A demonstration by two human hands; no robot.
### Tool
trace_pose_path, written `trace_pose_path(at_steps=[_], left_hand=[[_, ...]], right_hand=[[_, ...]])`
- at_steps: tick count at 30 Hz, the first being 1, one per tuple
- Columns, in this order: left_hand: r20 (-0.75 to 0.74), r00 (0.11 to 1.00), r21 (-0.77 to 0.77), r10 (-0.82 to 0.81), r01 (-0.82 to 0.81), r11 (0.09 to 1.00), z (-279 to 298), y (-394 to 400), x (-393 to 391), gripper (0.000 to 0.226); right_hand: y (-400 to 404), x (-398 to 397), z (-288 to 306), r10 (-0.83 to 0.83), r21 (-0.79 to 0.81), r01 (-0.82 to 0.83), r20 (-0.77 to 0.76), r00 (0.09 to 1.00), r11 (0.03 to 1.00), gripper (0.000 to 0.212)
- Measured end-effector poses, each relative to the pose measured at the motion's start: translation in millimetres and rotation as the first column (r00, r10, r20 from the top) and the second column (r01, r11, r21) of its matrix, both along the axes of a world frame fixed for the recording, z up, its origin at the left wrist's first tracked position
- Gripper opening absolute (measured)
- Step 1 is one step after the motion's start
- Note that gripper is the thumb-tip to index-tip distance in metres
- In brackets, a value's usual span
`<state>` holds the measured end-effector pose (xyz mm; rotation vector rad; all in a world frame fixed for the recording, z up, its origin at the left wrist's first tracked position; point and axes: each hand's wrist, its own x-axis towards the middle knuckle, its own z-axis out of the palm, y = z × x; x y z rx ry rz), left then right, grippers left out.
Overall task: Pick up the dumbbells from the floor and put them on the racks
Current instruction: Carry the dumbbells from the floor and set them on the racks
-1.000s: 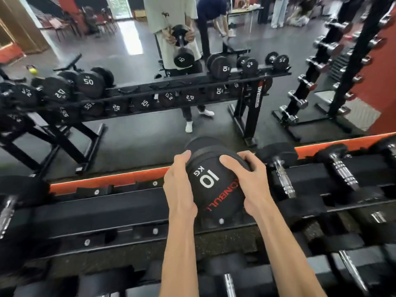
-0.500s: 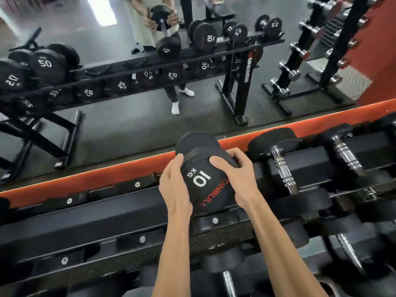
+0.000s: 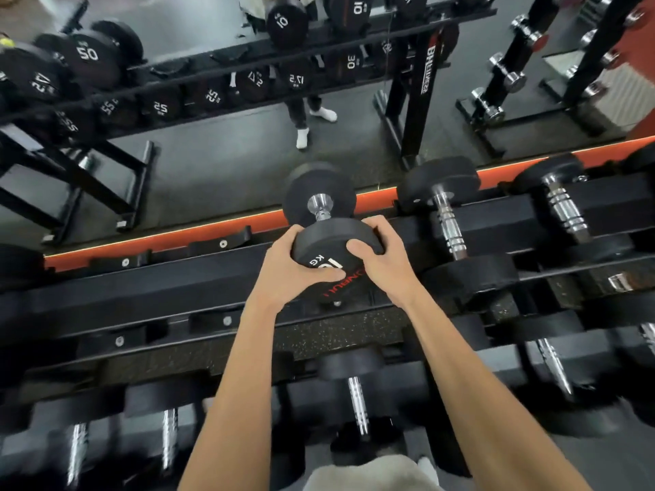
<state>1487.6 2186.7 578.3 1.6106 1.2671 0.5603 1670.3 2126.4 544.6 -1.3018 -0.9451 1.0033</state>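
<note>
A black 10 kg dumbbell (image 3: 328,239) lies across the top tier of the black rack (image 3: 177,281), its far head against the orange strip by the mirror and its chrome handle showing. My left hand (image 3: 294,267) grips the left side of its near head. My right hand (image 3: 381,258) grips the right side of the same head. Both arms reach forward from the bottom of the view.
Two more dumbbells (image 3: 448,225) (image 3: 563,210) rest on the top tier to the right. Lower tiers hold several dumbbells (image 3: 356,398). Empty cradles (image 3: 219,242) lie to the left. A mirror (image 3: 212,164) behind reflects the rack and a person.
The dumbbell has tipped down and away onto the top tier, so its handle and far head now show. My head has leaned forward and looks more steeply down.
</note>
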Motion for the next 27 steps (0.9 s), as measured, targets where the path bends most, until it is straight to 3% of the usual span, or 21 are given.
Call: trace_pose_path(at_steps=[4,9,14,19,23,27], left_hand=[[-0.059,0.998,0.114,-0.006,0.013,0.993,-18.5,-21.9,-7.5,0.063],[-0.141,0.99,0.15,-0.005,0.026,0.988,-53.3,-52.3,-16.3,0.059],[-0.262,0.963,0.21,0.059,-0.002,0.978,-68.6,-67.2,-4.8,0.061],[-0.43,0.899,0.155,0.081,-0.014,0.988,-53.4,-74.0,4.1,0.066],[-0.392,0.918,0.108,0.062,-0.021,0.994,-39.5,-86.3,7.0,0.08],[-0.322,0.946,0.118,0.034,0.005,0.993,-12.7,-99.6,7.3,0.076]], right_hand=[[-16.4,4.0,-22.5,0.156,-0.046,-0.149,0.201,0.967,0.988,0.044],[-33.7,10.7,-47.8,0.309,-0.142,-0.276,0.357,0.882,0.951,0.05],[-50.5,10.4,-53.0,0.355,-0.185,-0.308,0.335,0.873,0.933,0.052],[-59.3,9.8,-42.3,0.349,-0.243,-0.272,0.378,0.857,0.931,0.061],[-70.0,6.3,-39.3,0.263,-0.244,-0.185,0.344,0.901,0.952,0.061],[-91.7,10.5,-24.5,0.11,-0.248,-0.075,0.131,0.985,0.966,0.039]])
